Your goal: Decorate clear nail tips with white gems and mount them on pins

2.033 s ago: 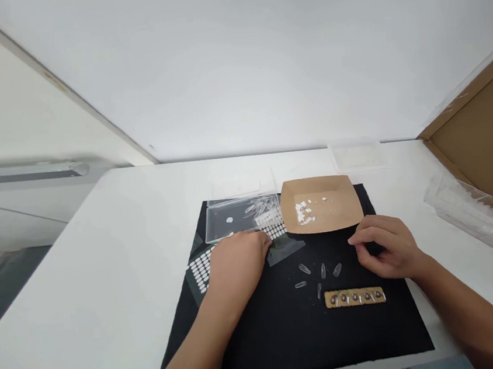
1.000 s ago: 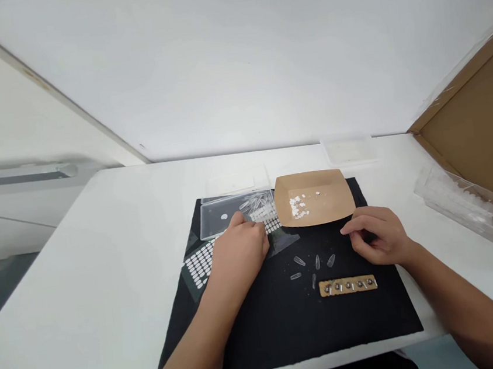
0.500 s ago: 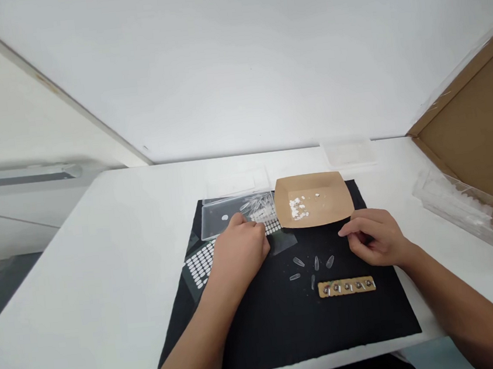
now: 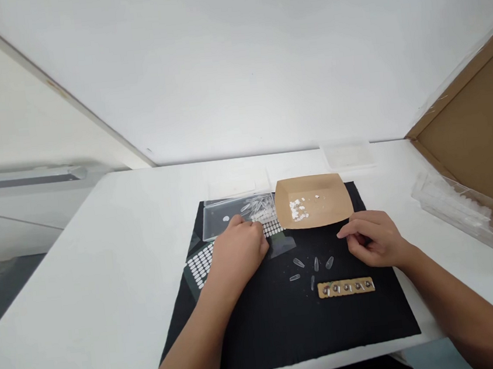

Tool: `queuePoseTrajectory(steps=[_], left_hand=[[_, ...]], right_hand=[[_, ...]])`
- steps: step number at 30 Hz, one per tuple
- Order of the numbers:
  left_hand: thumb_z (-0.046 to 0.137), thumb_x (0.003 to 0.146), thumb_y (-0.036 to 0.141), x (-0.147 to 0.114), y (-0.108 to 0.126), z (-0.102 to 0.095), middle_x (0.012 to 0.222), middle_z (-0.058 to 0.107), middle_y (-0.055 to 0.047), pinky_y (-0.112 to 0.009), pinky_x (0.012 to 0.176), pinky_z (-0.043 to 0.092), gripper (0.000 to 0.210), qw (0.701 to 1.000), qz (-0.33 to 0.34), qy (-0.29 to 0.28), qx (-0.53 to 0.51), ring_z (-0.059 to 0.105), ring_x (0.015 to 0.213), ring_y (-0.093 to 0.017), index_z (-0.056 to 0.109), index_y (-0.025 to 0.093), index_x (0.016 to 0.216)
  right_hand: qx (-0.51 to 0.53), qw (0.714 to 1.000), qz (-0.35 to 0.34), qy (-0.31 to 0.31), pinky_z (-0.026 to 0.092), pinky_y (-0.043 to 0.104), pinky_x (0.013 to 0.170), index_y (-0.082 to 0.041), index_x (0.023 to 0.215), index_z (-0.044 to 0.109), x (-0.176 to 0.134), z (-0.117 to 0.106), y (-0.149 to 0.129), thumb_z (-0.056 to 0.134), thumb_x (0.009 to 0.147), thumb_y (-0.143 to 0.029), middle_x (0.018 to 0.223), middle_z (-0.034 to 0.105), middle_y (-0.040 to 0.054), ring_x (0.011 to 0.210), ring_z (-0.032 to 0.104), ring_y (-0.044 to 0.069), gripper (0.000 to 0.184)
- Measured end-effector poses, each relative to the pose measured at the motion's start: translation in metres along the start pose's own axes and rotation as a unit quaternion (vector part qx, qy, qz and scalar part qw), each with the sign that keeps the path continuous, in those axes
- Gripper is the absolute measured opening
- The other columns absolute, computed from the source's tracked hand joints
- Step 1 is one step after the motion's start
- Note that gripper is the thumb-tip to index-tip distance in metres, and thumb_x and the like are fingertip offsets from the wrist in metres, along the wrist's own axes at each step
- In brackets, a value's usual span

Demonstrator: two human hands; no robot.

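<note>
The left hand (image 4: 240,250) is curled up over the sticker sheet (image 4: 201,265). Its fingertips are hidden, so I cannot tell if it holds anything. White ovals show on both sides of that hand. Just behind it is a see-through box (image 4: 215,223) with a pile of clear nail tips (image 4: 261,205) at its right end.

The right hand (image 4: 373,238) is near the front right corner of a brown paper tray (image 4: 327,217). Its fingers are bent, and I cannot tell if they pinch something tiny. White bits (image 4: 297,210) lie in the tray, mostly on the left.

Between the hands, five loose nail tips (image 4: 298,262) lie spread out on a black cloth (image 4: 288,332). Near them is a tan strip (image 4: 346,287) with five round, shiny bits in a row. The cloth lies on a white worktop (image 4: 85,283).
</note>
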State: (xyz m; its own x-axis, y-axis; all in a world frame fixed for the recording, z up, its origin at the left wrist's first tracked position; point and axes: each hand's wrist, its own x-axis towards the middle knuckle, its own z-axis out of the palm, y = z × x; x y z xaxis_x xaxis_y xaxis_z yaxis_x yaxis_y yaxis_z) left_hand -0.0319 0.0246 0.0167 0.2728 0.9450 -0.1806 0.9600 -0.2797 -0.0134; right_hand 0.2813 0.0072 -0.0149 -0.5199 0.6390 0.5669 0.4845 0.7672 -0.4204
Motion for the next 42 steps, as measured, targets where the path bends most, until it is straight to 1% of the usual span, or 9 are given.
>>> queuePoseTrajectory(steps=[13,18,25,28,30,33,37,40,42], left_hand=[[0.042,0.103,0.021,0.0,0.0,0.003,0.092,0.074,-0.016,-0.034,0.066,0.047,0.029,1.0,-0.015,-0.025,-0.01,0.069,0.102,-0.033,0.069,0.014,0.096],[0.041,0.105,0.024,-0.001,0.001,0.001,0.1,0.073,-0.014,-0.033,0.063,0.044,0.026,0.999,-0.035,-0.035,-0.014,0.073,0.084,-0.028,0.065,0.014,0.104],[0.044,0.103,0.024,-0.003,0.003,-0.001,0.102,0.07,-0.009,-0.031,0.057,0.035,0.021,0.999,-0.015,0.015,-0.029,0.07,0.079,-0.025,0.064,0.017,0.099],[0.048,0.101,0.023,-0.002,0.004,0.003,0.102,0.069,-0.009,-0.03,0.058,0.037,0.018,0.993,0.011,0.087,-0.075,0.068,0.08,-0.022,0.065,0.017,0.097],[0.051,0.099,0.022,-0.002,0.009,0.006,0.097,0.068,-0.006,-0.029,0.063,0.041,0.015,0.973,0.038,0.153,-0.169,0.065,0.078,-0.019,0.064,0.018,0.094],[0.055,0.098,0.024,-0.004,0.025,0.011,0.082,0.062,-0.001,-0.025,0.065,0.045,0.014,0.901,0.077,0.2,-0.378,0.059,0.07,-0.014,0.063,0.019,0.088],[0.06,0.098,0.031,-0.012,0.05,0.017,0.078,0.058,0.0,-0.02,0.054,0.04,0.017,0.789,0.097,0.153,-0.587,0.053,0.064,-0.011,0.064,0.018,0.089],[0.062,0.098,0.035,-0.018,0.061,0.019,0.074,0.055,0.003,-0.019,0.049,0.037,0.02,0.73,0.092,0.11,-0.669,0.049,0.056,-0.008,0.063,0.017,0.089],[0.063,0.099,0.036,-0.021,0.065,0.02,0.07,0.053,0.005,-0.018,0.045,0.035,0.021,0.703,0.087,0.082,-0.701,0.045,0.048,-0.005,0.062,0.017,0.09]], right_hand=[[0.025,0.999,-0.011,-0.02,0.036,0.024,0.054,-0.024,0.105,0.069,0.0,0.003,-0.004,0.06,0.087,-0.006,0.063,0.048,-0.0081,0.054,0.044,0.01,0.027],[0.036,0.999,-0.012,-0.037,0.037,0.023,0.055,-0.024,0.107,0.07,0.001,0.003,-0.007,0.061,0.09,-0.006,0.063,0.049,-0.0085,0.055,0.047,0.01,0.027],[0.012,0.997,-0.031,-0.077,0.038,0.025,0.058,-0.023,0.11,0.07,0.003,0.003,-0.01,0.061,0.093,-0.007,0.069,0.055,-0.0062,0.061,0.052,0.011,0.024],[0.006,0.997,-0.024,-0.071,0.038,0.026,0.058,-0.023,0.109,0.07,0.004,0.004,-0.01,0.061,0.093,-0.007,0.071,0.057,-0.0053,0.062,0.052,0.011,0.025],[0.016,0.998,-0.014,-0.056,0.04,0.026,0.059,-0.023,0.109,0.07,0.006,0.004,-0.012,0.061,0.093,-0.006,0.073,0.058,-0.0042,0.064,0.053,0.012,0.025],[0.07,0.997,0.009,-0.031,0.046,0.025,0.062,-0.022,0.11,0.07,0.009,0.006,-0.021,0.065,0.093,-0.008,0.081,0.063,-0.0006,0.072,0.059,0.013,0.023],[0.12,0.991,0.063,0.007,0.046,0.022,0.053,-0.023,0.112,0.07,0.012,0.012,-0.038,0.074,0.094,-0.018,0.095,0.07,0.0039,0.074,0.062,0.013,0.02],[0.144,0.984,0.103,0.036,0.048,0.021,0.051,-0.025,0.113,0.07,0.011,0.018,-0.047,0.078,0.094,-0.024,0.1,0.074,0.0037,0.067,0.061,0.011,0.021],[0.167,0.977,0.126,0.039,0.051,0.02,0.052,-0.025,0.113,0.069,0.009,0.022,-0.049,0.079,0.094,-0.027,0.101,0.075,0.0033,0.07,0.064,0.011,0.021]])
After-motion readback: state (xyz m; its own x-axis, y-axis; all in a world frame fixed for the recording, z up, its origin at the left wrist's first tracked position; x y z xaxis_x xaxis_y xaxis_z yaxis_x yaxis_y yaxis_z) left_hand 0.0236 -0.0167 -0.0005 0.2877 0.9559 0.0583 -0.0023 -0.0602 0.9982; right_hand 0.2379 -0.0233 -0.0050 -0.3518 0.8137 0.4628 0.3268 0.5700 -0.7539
